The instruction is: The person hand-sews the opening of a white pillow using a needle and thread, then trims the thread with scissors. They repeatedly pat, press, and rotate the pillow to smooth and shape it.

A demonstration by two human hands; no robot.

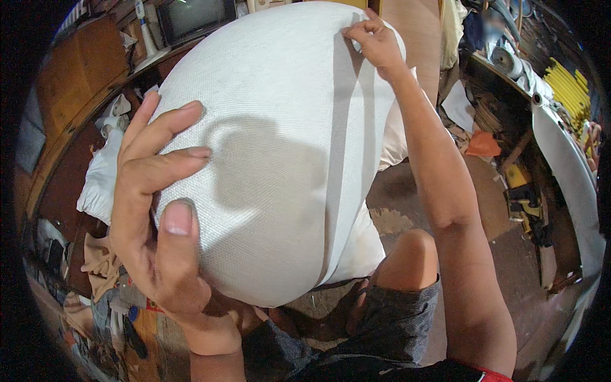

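A large, rounded white cushion (273, 83) with a finely textured fabric cover fills the middle of the view, tilted up in front of me. A smooth grey band (340, 159) runs down its right side. My left hand (156, 184) is curled round the cushion's left side, its fingers spaced apart and the thumb bent over the near surface. At the upper right edge, my right hand (379, 44) pinches the cover between thumb and fingers. The cushion hides its own far side. Under it, at lower right, another pale cushion-like piece (359, 251) shows beside my bare knee.
White fabric bundles (102, 181) lie at left, with cloth scraps (98, 261) below. A dark screen (197, 22) stands at the back. Fabric rolls (509, 60) and yellow tubes (566, 89) line the right. An orange scrap (484, 144) lies on the floor.
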